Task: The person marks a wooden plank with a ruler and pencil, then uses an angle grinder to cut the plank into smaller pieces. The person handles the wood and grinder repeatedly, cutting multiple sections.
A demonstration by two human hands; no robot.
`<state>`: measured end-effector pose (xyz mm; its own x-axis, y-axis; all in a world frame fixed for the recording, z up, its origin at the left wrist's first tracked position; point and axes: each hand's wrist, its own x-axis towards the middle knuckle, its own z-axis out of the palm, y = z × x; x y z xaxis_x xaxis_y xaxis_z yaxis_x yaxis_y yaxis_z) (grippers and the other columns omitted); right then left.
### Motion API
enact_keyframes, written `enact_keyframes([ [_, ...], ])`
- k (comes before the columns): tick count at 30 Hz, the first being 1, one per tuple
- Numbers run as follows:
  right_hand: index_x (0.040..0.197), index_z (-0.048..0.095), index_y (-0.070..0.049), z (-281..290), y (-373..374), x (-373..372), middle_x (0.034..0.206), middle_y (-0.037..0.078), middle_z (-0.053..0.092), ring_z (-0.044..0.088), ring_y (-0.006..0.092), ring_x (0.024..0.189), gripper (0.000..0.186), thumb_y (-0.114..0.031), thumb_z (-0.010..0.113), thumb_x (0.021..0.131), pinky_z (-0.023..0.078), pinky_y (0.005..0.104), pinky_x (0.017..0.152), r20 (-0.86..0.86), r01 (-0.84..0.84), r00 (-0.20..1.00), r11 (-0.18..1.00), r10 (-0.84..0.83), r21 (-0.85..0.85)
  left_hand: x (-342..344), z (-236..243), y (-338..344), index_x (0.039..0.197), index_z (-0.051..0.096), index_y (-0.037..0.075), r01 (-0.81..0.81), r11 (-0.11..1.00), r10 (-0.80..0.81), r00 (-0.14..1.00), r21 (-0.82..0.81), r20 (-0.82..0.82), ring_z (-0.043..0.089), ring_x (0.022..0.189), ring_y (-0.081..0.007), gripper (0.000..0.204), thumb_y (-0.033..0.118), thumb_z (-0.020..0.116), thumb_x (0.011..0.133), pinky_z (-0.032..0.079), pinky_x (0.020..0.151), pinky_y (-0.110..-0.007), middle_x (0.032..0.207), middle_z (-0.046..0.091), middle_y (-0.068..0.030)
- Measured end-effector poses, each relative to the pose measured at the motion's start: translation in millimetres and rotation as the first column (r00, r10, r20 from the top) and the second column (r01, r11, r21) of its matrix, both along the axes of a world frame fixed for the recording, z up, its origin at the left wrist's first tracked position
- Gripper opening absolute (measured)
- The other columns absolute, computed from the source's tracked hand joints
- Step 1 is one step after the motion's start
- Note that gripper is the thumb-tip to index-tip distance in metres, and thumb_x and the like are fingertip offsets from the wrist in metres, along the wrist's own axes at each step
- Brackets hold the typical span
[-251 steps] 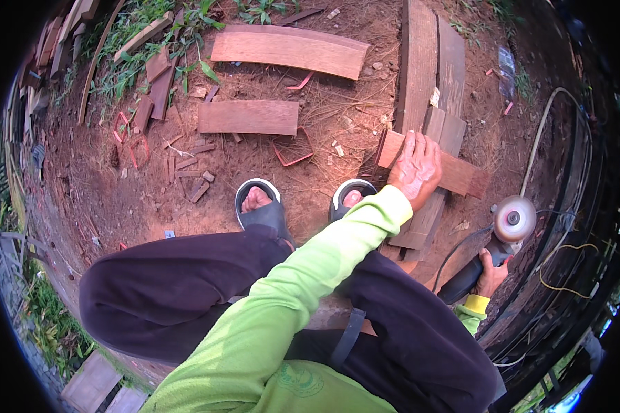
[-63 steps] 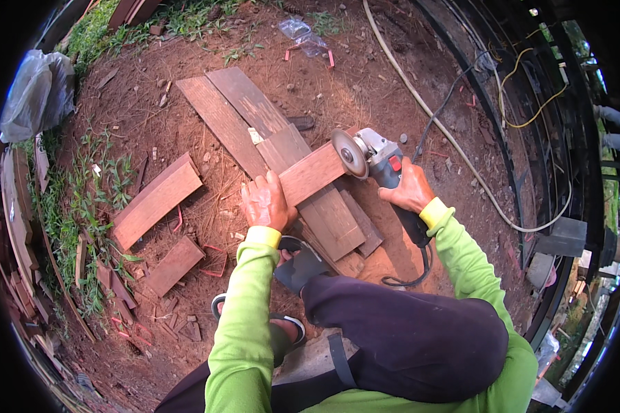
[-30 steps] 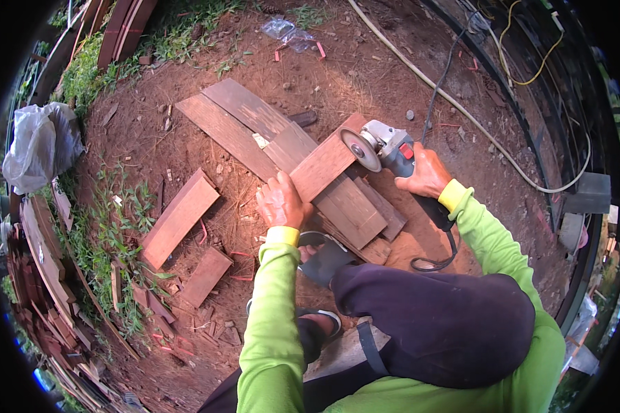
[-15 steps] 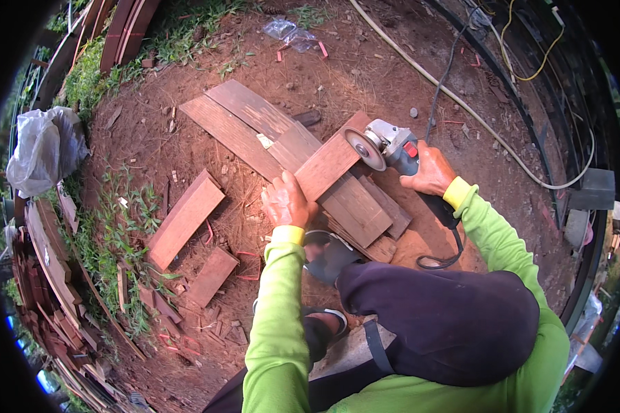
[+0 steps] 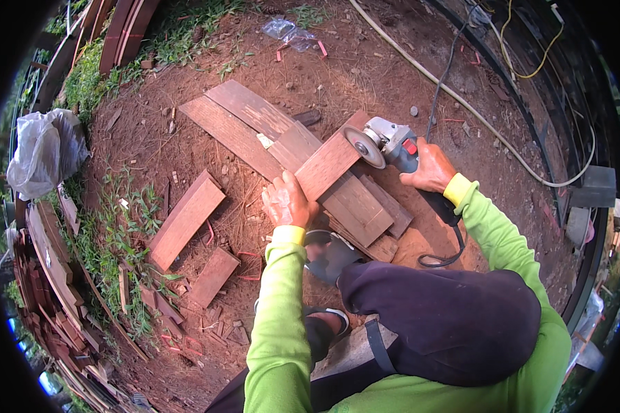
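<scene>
My right hand [image 5: 431,170] is closed around the body of an angle grinder [image 5: 397,146], a grey and dark tool with a red switch. Its round disc [image 5: 365,148] stands at the right edge of a reddish wooden board [image 5: 329,165]; I cannot tell whether it touches the wood. My left hand [image 5: 284,198] grips the lower left end of that board, fingers on its top and the thumb hidden. The board lies slanted across several other planks [image 5: 238,134] stacked on the ground. Below it sits a shorter brown plank [image 5: 358,210].
Loose boards [image 5: 189,224] and a short wood piece [image 5: 213,277] lie to the left. A plastic bag [image 5: 45,151] and stacked timber [image 5: 52,255] line the left rim. The grinder's black cord [image 5: 455,258] loops near my knee; a pale hose [image 5: 472,110] curves along the right.
Almost nothing differs. Both hands, the grinder and the board keep nearly the same places.
</scene>
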<state>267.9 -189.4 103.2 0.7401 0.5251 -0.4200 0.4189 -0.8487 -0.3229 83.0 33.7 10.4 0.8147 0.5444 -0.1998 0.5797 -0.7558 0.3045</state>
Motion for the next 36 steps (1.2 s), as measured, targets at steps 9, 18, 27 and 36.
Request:
enact_keyframes([
  [9, 0.101, 0.050, 0.017, 1, 1, 0, 0.085, 0.035, 0.062, 0.066, 0.0456, 0.083, 0.064, -0.027, 0.074, 0.061, 0.053, 0.0452, 0.076, 0.004, 0.010, 1.000, 1.000, -0.010, -0.029, 2, 3, 0, 0.107, 0.053, -0.002, 0.005, 1.000, -0.005, 1.000, -0.014, -0.026, 0.059, 0.090, -0.0381, 0.054, 0.016, 0.072, 0.059, 0.044, 0.085, -0.047, 0.095, 0.059, -0.0200],
  [18, 0.101, 0.051, 0.018, 0, 2, 0, 0.084, 0.035, 0.062, 0.066, 0.0461, 0.083, 0.063, -0.026, 0.073, 0.062, 0.053, 0.0457, 0.076, -0.003, 0.002, 1.000, 1.000, -0.002, -0.018, 2, 3, 1, 0.112, 0.052, -0.003, 0.006, 1.000, -0.007, 0.999, -0.013, -0.050, 0.058, 0.094, -0.0367, 0.061, 0.018, 0.074, 0.059, 0.042, 0.088, -0.046, 0.099, 0.059, -0.0191],
  [27, 0.100, 0.050, 0.016, -6, -4, -1, 0.080, 0.032, 0.062, 0.065, 0.0448, 0.078, 0.064, -0.028, 0.074, 0.060, 0.052, 0.0452, 0.072, 0.030, -0.005, 1.000, 0.999, 0.006, -0.033, 2, -6, 1, 0.108, 0.051, 0.003, -0.022, 1.000, 0.022, 0.997, 0.010, -0.072, 0.059, 0.097, -0.0357, 0.066, 0.022, 0.081, 0.052, 0.044, 0.088, -0.044, 0.101, 0.060, -0.0180],
  [36, 0.101, 0.050, 0.018, -3, 4, 0, 0.083, 0.035, 0.062, 0.066, 0.0456, 0.082, 0.063, -0.027, 0.072, 0.061, 0.053, 0.0455, 0.074, 0.012, 0.008, 1.000, 1.000, -0.008, -0.008, 1, -4, 1, 0.105, 0.051, 0.003, -0.029, 1.000, 0.029, 0.998, 0.001, -0.052, 0.059, 0.097, -0.0370, 0.063, 0.020, 0.080, 0.051, 0.044, 0.087, -0.045, 0.100, 0.060, -0.0184],
])
